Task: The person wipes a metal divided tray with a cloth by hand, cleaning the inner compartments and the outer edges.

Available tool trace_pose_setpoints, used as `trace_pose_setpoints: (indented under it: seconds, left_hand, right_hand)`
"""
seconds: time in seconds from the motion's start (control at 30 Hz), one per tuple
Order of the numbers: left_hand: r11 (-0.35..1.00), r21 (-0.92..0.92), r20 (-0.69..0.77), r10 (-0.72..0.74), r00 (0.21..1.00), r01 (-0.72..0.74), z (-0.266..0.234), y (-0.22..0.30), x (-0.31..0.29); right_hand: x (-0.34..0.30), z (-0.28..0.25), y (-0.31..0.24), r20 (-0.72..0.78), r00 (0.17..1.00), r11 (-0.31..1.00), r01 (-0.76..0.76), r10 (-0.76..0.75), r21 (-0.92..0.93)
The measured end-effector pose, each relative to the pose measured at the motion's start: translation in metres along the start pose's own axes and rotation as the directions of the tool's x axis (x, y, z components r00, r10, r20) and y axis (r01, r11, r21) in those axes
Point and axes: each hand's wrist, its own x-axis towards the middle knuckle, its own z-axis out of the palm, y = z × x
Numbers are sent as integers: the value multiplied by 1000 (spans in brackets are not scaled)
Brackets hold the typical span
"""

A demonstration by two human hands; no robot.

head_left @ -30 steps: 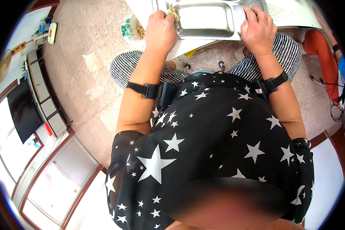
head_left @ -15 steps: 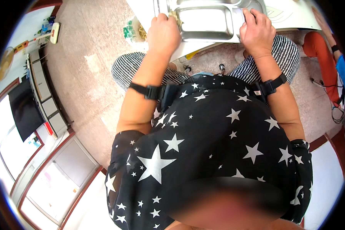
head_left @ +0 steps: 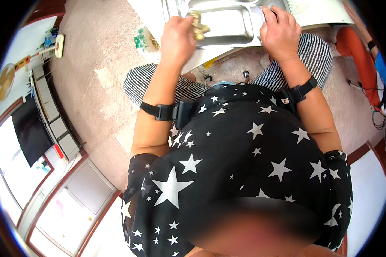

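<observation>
A shiny metal compartment tray (head_left: 256,26) lies on the white table at the top of the head view. My left hand (head_left: 177,42) is over its left compartment, with the fingers curled and partly turned away. Several small yellowish-tan pieces (head_left: 198,29) show at those fingertips, blurred; their kind is unclear, and I cannot tell whether some are dropping free. On the tray's right side, my right hand (head_left: 282,36) grips the near right rim, its thumb and fingers bent over the metal.
Left of my left hand, a clear plastic bag (head_left: 148,42) with green print hangs by the table edge (head_left: 193,66). Another person's orange-clothed leg (head_left: 351,53) and arm are at the far right, near cables. Cabinets (head_left: 51,107) line the left wall.
The tray and both hands appear shifted slightly left in the picture. More of the yellowish-tan pieces now show beyond my left fingertips, lower over the compartment. My right hand keeps its hold.
</observation>
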Motion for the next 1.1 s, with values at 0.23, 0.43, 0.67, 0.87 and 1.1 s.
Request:
trace_pose_setpoints:
  seconds: [0.23, 0.43, 0.67, 0.87, 1.1]
  left_hand:
    - [928, 71, 68, 360, 930, -365, 27, 52, 3]
    - [951, 117, 40, 283, 958, -286, 11, 24, 1]
    - [936, 233, 67, 255, 965, -263, 30, 33, 31]
    - [965, 234, 23, 117, 993, -119, 12, -5, 3]
    - [945, 253, 36, 204, 978, -206, 25, 30, 17]
  right_hand:
    - [-3, -4, 4, 36, 999, 1000, -2, 2, -17]
    - [9, -20, -9, 23, 999, 995, -27, 25, 93]
    - [-3, -3, 4, 36, 999, 1000, -5, 5, 1]
    - [0, -6, -3, 38, 999, 1000, -31, 30, 2]
    - [-5, -2, 5, 52, 998, 1000, -21, 21, 10]
